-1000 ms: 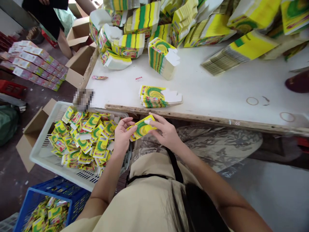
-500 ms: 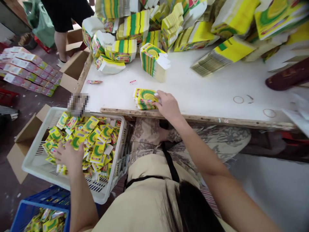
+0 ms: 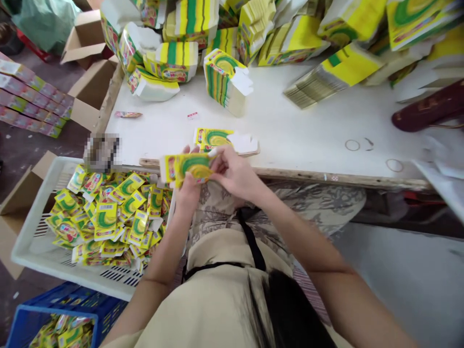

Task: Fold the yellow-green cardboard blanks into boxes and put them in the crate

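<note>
The fingers of the left hand point(image 3: 188, 188) close around a printed yellow-and-green paper carton point(image 3: 183, 166), thumb pressed on its face, while the fingers of the right hand point(image 3: 235, 175) pinch its right end, nearly together. The carton is held above the front edge of the white desk point(image 3: 282, 130). Half a second earlier the hands were apart, the left over the basket and the right on the small stack; now they meet on the one carton.

Just beyond the fingers, a small stack of cartons point(image 3: 217, 138) lies on the desk, its white flaps pointing right and bare of the hand that covered them. Behind it stands a tight bundle of cartons point(image 3: 224, 79), with a slanted bundle of flat cartons point(image 3: 333, 75) farther right and a heap of bundled cartons point(image 3: 184, 53) along the back. A pink wrapper point(image 3: 128, 114) rests at left; a maroon cylindrical object point(image 3: 420, 108) lies at right, near two thin rubber bands point(image 3: 352, 145).

Beside the desk, a white slatted plastic basket point(image 3: 31, 220) holds loose cartons point(image 3: 132, 203), clear of the left hand. Below it sits a blue plastic crate point(image 3: 54, 308). The person in black shorts, seen earlier at upper left, is out of view.
</note>
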A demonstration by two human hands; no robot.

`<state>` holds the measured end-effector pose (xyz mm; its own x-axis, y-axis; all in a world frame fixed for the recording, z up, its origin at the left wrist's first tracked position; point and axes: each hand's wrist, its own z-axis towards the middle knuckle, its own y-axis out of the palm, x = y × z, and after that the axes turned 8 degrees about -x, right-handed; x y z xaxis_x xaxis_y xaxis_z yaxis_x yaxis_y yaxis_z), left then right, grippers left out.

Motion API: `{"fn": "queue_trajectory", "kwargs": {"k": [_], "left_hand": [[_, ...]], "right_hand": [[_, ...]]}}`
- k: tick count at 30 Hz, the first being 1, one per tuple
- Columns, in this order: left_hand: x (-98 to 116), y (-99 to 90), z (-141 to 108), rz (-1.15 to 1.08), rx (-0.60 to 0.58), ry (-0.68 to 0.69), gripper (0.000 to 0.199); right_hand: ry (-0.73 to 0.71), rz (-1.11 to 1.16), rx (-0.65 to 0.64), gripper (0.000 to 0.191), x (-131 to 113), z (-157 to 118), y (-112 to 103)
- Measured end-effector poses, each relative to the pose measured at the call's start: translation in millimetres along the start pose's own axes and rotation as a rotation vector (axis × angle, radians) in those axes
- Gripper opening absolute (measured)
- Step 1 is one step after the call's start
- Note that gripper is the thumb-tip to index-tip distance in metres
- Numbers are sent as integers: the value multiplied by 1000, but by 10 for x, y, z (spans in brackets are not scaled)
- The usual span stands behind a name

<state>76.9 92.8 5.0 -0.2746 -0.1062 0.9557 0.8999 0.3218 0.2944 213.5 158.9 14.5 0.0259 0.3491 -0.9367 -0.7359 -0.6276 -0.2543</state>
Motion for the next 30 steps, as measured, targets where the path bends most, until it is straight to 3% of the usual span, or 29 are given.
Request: {"fn": "queue_trajectory", "kwargs": {"k": [4,10,15,20,25,30], "left_hand": [[160,232,93,-232,62,137,54],[170,92,45,-307,181,180,47],[159,71,-37,-271,244,100,58],[202,99,-71,-125,293,114,65],[181,74,-72,-54,242,105,69],[59,102,-96,68,144,179,64]], "right_hand": [[-14,188,4,33,-112,-154,350],[-1,260,41,43,-85,-301,697],[42,198,-22,47,-70,-311,678],[24,169,-16,44,-46,-319,730],[-4,140,23,34,46,-323,751],[9,50,107,22,165,-332,517]]}}
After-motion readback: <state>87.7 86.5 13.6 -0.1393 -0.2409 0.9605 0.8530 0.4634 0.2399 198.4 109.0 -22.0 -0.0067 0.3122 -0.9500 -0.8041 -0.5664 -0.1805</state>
